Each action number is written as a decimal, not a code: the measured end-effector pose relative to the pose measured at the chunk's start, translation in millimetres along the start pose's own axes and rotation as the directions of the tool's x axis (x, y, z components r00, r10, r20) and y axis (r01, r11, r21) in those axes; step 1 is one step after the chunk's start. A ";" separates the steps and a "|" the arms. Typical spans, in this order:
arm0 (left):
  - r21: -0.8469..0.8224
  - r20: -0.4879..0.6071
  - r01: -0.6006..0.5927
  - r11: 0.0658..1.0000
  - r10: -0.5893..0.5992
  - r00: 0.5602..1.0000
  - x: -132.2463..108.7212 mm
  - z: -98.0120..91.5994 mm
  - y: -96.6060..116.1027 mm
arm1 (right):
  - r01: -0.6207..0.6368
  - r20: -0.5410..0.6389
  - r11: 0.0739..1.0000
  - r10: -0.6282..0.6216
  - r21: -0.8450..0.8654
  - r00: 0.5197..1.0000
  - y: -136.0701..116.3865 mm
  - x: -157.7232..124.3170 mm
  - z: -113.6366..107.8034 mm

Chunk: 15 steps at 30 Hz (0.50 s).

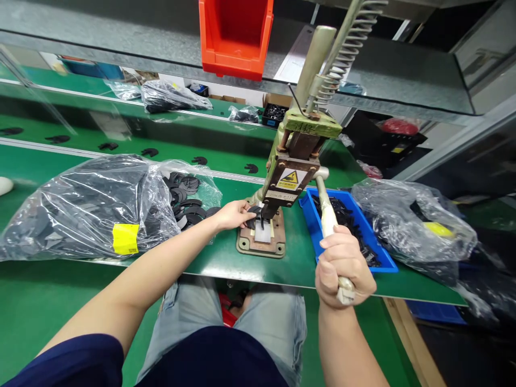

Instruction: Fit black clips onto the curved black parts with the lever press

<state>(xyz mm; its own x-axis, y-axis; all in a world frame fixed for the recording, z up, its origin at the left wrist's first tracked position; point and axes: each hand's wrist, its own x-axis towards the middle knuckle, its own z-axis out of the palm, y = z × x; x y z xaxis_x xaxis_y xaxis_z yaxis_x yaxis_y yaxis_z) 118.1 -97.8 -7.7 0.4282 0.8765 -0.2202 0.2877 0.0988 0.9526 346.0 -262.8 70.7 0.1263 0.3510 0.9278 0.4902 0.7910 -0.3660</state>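
My left hand (234,216) pinches a flat, curved black plastic part (253,217) at the base of a green hand press (287,177). The part lies under the press's ram, beside a pale plate (263,232) on the base; its far side is partly hidden. My right hand (344,266) is wrapped round the press's lever handle (327,207), which points down toward me. Left of the press, a clear plastic bag (92,207) spills similar curved black parts (187,199). To the right, a blue tray (377,247) holds small black pieces (349,217).
A red-orange bin (236,62) sits on the shelf (121,51) above. Several black parts (150,152) lie spaced along the green belt behind the bench. Another clear bag (415,220) rests right of the blue tray. The press's spring and column rise past the shelf edge.
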 end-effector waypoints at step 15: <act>-0.032 0.181 0.266 0.963 -0.256 0.949 19.9 -7.8 7.9 | -0.005 -0.053 1.000 0.005 -0.001 0.999 1.3 -2.2 5.2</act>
<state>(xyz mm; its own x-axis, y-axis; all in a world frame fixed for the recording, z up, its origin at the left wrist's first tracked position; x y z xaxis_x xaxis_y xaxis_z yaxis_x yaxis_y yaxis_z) 122.2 -75.9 -2.9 0.4882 0.7214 -0.4912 0.3636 0.3435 0.8659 341.8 -260.0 67.8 0.1742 0.3275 0.9287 0.4901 0.7892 -0.3702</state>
